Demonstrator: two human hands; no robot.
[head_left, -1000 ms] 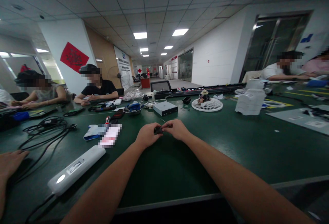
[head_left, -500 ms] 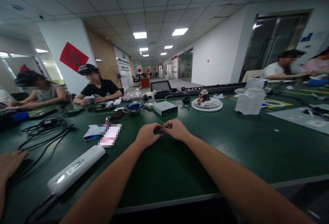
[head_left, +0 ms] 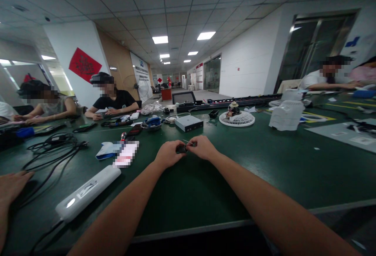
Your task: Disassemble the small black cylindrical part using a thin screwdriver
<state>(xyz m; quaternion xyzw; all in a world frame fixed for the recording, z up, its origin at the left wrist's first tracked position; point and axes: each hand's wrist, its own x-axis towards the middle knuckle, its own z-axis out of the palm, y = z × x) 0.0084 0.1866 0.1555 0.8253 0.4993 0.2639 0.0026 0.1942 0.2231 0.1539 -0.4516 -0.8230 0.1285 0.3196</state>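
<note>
My left hand (head_left: 169, 154) and my right hand (head_left: 202, 148) meet above the green workbench (head_left: 205, 193), pinching a small dark part (head_left: 181, 149) between them. Its exact kind is too small to tell. A thin metal pin (head_left: 187, 141) sticks out at the top of the part, next to my right fingers. Just left of my left arm lies a white power strip (head_left: 88, 192). A pixelated white-and-pink packet (head_left: 127, 154) lies ahead of it.
A co-worker's hand (head_left: 11, 187) rests at the lower left near tangled black cables (head_left: 49, 156). Farther along the bench stand a silver box drive (head_left: 189, 123), a metal bowl (head_left: 151, 125), a small white fan (head_left: 236, 118) and a white plastic casing (head_left: 287, 115). Co-workers sit along both sides.
The thin pin has swung from slanting up-left to lying flatter across my right fingers. My hands stay nearly in place, and the view has shifted slightly.
</note>
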